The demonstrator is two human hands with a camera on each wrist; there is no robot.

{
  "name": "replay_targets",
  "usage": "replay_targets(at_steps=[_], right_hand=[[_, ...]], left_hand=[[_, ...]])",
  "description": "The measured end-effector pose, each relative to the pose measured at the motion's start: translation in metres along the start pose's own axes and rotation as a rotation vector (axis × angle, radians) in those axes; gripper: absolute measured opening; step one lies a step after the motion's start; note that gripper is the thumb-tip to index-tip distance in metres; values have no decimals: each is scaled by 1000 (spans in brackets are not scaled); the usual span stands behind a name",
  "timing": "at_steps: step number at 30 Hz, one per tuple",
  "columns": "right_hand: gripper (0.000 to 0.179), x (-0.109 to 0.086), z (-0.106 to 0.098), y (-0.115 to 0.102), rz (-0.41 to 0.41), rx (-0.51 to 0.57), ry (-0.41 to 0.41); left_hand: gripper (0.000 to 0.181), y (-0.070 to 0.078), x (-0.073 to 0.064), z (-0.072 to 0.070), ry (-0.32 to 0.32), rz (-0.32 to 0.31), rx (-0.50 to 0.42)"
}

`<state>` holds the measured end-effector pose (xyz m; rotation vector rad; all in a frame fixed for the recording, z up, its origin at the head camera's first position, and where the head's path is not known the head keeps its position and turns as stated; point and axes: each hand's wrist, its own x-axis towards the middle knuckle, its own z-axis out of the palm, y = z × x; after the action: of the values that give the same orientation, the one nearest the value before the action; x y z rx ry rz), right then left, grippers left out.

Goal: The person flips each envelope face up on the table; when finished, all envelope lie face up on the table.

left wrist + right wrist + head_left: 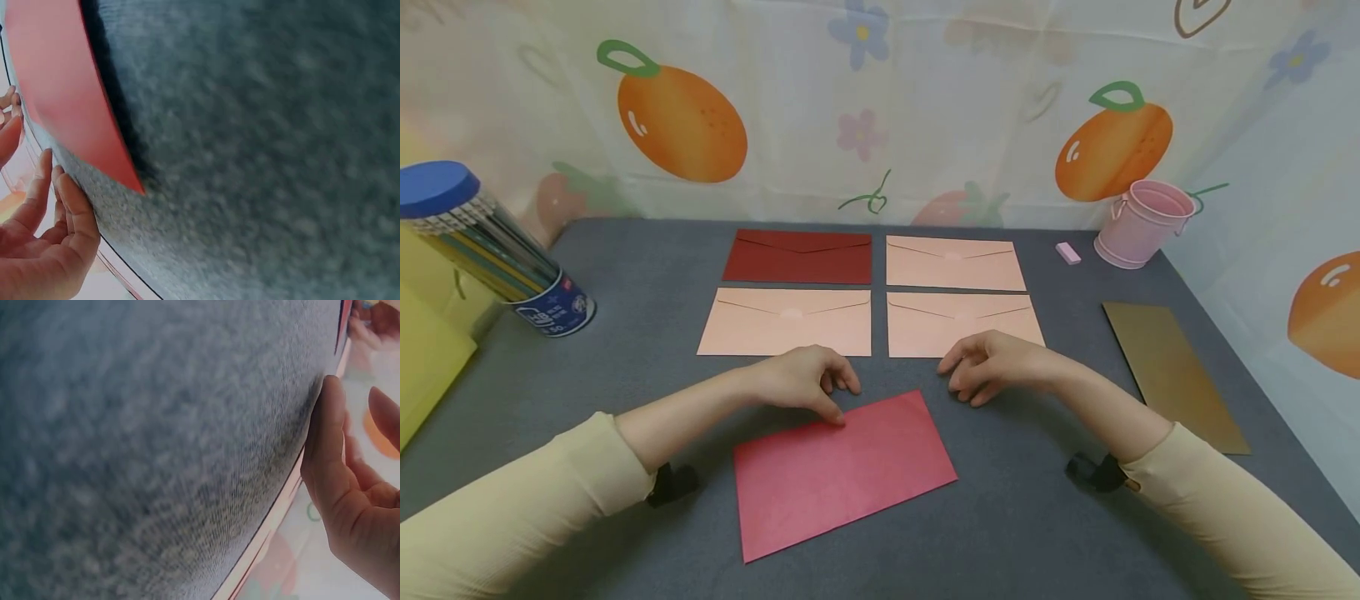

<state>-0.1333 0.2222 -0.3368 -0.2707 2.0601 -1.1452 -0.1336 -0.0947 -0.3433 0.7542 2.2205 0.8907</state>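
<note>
The head view looks forward and down from above the left hand (801,379) and right hand (1003,362), spanning the counter (1015,525) to the printed cloth (962,100). Each wrist view lies close over the counter, tipped sideways (the cloth fills a lower corner), facing along its fingers. Head and left wrist share the red sheet (850,479); all three catch both hands.

White lettering stands on the dark-blue printed band (555,307) round the base of the clear, cylindrical, blue-lidded pencil tub (496,250); a capital B seems to show in it, the rest being too small and blurred to read.
</note>
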Motion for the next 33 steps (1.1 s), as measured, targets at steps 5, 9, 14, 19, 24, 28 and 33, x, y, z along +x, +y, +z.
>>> replay_targets(at_steps=[5,9,14,19,24,28,33], right_hand=[[34,1,6,0,7,3,-23],[32,2,9,-1,25,18,-37],[32,3,12,-2,35,22,-48],[29,4,18,-6,43,40,-43],[26,7,25,-9,36,40,-35],[23,9,29,-11,28,27,-25],[20,11,31,-10,39,13,-15]], left_hand=[[33,6,3,5,25,-22,46],[35,11,5,9,39,-13,121],[41,15,7,16,51,9,223],[40,18,6,18,63,4,277],[38,18,7,18,64,-11,296],[37,18,6,19,70,-13,305],[37,18,6,19,74,-10,304]])
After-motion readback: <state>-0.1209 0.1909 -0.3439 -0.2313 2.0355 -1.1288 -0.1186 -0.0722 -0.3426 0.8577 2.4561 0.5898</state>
